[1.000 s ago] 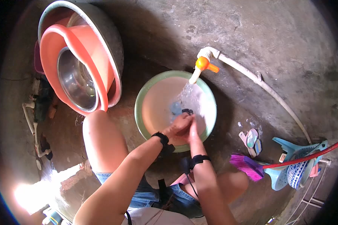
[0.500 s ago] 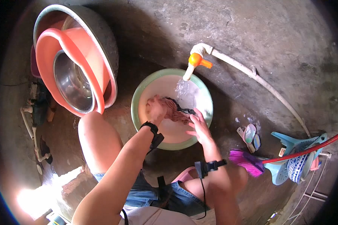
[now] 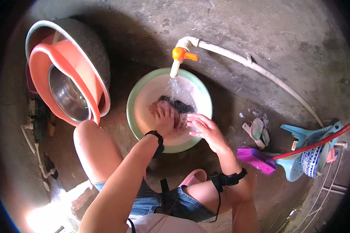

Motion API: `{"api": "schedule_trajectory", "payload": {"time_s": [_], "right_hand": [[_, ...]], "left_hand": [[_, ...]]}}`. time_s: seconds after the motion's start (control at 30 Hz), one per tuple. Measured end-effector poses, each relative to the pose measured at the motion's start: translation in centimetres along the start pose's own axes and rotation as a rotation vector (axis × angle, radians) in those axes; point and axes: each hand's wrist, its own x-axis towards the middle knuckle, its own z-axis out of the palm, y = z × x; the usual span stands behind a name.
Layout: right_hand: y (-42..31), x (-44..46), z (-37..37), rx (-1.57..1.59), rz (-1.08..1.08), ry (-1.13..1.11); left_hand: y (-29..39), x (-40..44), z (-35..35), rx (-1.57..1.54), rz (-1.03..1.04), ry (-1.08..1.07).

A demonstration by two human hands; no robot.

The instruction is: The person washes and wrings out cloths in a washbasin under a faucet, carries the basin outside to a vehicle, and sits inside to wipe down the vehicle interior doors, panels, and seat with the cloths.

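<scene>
- Leftward, well apart from the green-rimmed basin (image 3: 131, 112): coral tub (image 3: 81, 64), tilted inside a bigger grey vessel.
- Left forearm crosses the basin's near rim at its left part, black strap (image 3: 157, 141) at the wrist. Left hand (image 3: 165, 114) is inside the basin, back up, fingers spread and pointing toward the far rim. It lies on the cloth; whether the fingers clench any of it, I cannot tell, as blur and water hide the tips.
- Cloth (image 3: 184, 108), pinkish with a dark part, sits wet and bunched about the middle of the basin. Dark part's longer axis slants from far-left to near-right. Key relation: cloth directly under the left hand and reaching out rightward from it, so left is the nearer hand.
- Tap (image 3: 179, 53), orange-handled, stands over the basin's far rim; water falls inside, just beyond the cloth.
- Right hand (image 3: 208, 130) is over the basin's near-right rim, fingers loosely parted and released, nothing visible in them. Tips point inward, left, near the cloth's right end; contact unclear. Forearm slopes back toward the right knee.
- Broom (image 3: 256, 159), purple bristles, lies right of the basin, apart from it.
</scene>
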Motion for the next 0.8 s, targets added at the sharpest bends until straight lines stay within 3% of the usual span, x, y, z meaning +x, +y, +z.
{"api": "schedule_trajectory", "payload": {"time_s": [0.07,0.1,0.2,0.27,0.3,0.37,0.4,0.43,0.5,0.53,0.57,0.63,0.67,0.77,0.8], "right_hand": [[-0.9,-0.3,-0.4,0.004,-0.005,-0.005],[-1.1,-0.5,-0.7,0.001,0.0,-0.019],[-1.8,-0.7,-1.4,-0.016,-0.06,0.024],[-2.4,-0.8,-1.6,-0.006,-0.082,0.056],[-2.7,-0.8,-1.7,0.012,-0.093,0.053],[-3.0,-1.0,-2.0,0.036,-0.114,0.06],[-3.1,-1.1,-2.2,0.037,-0.123,0.051],[-3.1,-1.3,-2.4,0.039,-0.129,0.041],[-3.3,-1.7,-2.8,0.036,-0.131,0.045],[-3.4,-1.8,-3.0,0.024,-0.132,0.037],[-3.3,-1.7,-3.2,0.036,-0.138,0.048],[-3.0,-1.4,-3.4,0.007,-0.153,0.039],[-2.9,-1.4,-3.3,0.02,-0.152,0.044],[-3.2,-1.0,-3.4,-0.014,-0.16,0.029],[-3.2,-0.9,-3.5,-0.004,-0.157,0.03]], "left_hand": [[-1.2,0.2,-1.1,0.11,0.378,-0.131],[-1.2,0.7,-3.0,0.119,0.389,-0.135],[-0.7,2.4,-5.3,0.047,0.283,-0.254],[0.0,4.0,-3.4,-0.28,-0.078,-0.005],[0.5,3.8,-2.6,-0.268,-0.06,-0.008],[1.7,1.8,-2.0,0.166,0.399,0.04],[1.1,1.3,-2.4,0.202,0.568,-0.017],[0.2,2.0,-2.4,0.208,0.582,-0.018],[-0.9,3.6,-2.1,0.286,0.534,-0.095],[-0.2,2.8,-4.8,0.172,0.291,-0.256],[0.5,2.5,-4.2,0.183,0.304,-0.258],[1.4,1.2,-3.6,-0.017,0.014,-0.227],[1.1,1.3,-4.0,-0.007,0.019,-0.235],[-0.8,3.1,-5.9,0.183,0.409,-0.449],[-1.2,4.1,-1.6,-0.46,0.106,-0.059]]}}
